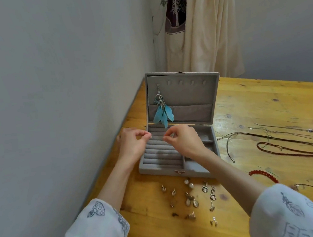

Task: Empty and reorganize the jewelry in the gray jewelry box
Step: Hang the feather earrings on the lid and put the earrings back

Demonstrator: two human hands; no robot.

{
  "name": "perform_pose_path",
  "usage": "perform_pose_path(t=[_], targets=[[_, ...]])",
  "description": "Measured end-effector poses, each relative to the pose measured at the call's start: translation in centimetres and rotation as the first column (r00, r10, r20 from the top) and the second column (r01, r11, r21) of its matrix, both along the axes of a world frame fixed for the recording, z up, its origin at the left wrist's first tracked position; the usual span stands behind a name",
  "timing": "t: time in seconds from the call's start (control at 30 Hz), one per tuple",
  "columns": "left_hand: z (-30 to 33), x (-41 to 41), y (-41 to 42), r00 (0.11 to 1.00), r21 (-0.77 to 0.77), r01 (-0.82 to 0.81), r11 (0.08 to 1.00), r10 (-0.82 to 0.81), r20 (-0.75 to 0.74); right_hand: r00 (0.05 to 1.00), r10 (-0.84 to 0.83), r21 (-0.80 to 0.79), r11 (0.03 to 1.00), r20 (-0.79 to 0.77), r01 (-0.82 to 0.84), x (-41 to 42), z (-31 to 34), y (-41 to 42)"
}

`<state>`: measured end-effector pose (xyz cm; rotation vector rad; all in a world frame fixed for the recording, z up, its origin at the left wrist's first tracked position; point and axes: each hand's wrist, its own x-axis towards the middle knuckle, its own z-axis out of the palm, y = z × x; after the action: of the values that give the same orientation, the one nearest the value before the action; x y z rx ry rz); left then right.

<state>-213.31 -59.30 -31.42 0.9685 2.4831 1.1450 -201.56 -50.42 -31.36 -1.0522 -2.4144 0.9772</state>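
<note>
Both hands, left (130, 147) & right (183, 141), hover over open gray jewelry box (177, 155), fingers curled, each pinching sth tiny, maybe thin chain; can't tell exactly.

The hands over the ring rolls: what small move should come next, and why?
Probably lower the small piece into a ring roll. Both hands, left hand and right hand, pinch something tiny just above the rolls of the open box; what it is cannot be told.
</note>
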Motion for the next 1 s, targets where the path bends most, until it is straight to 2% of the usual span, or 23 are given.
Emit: perform_pose_path(t=[0.13, 0.23, 0.3, 0.53, 0.73, 0.87, 1.0], targets=[[-0.6, -0.8, 2.9, 0.985, -0.128, 0.023, 0.991, -0.044, -0.165, 0.996, -0.048, -0.003, 0.999, 0.073, 0.048, -2.9, -0.8, 2.2], [-1.2, -1.1, 3.8, 0.911, -0.235, 0.052, 0.971, -0.142, -0.387, 0.992, -0.050, 0.010, 0.999, 0.118, 0.049, -4.0, -1.3, 3.1], [-1.3, -1.3, 4.3, 0.866, -0.283, 0.050, 0.958, -0.183, -0.465, 0.990, -0.044, 0.018, 0.999, 0.133, 0.042, -4.3, -1.5, 3.6], [-0.7, -1.7, 5.6, 0.838, -0.442, 0.014, 0.897, -0.251, -0.484, 0.979, 0.052, 0.006, 0.998, 0.199, -0.055, -5.1, -1.1, 4.7], [0.6, -1.5, 6.7, 0.881, -0.592, -0.026, 0.806, -0.261, -0.395, 0.958, 0.109, 0.013, 0.993, 0.265, -0.116, -5.4, -0.6, 4.9], [0.6, -1.6, 7.0, 0.901, -0.609, -0.031, 0.793, -0.242, -0.360, 0.966, 0.088, 0.044, 0.994, 0.242, -0.102, -5.2, -0.6, 4.6], [-0.2, -1.6, 6.5, 0.880, -0.524, -0.023, 0.851, -0.232, -0.415, 0.976, 0.072, 0.074, 0.993, 0.207, -0.089, -5.0, -1.0, 4.2]])
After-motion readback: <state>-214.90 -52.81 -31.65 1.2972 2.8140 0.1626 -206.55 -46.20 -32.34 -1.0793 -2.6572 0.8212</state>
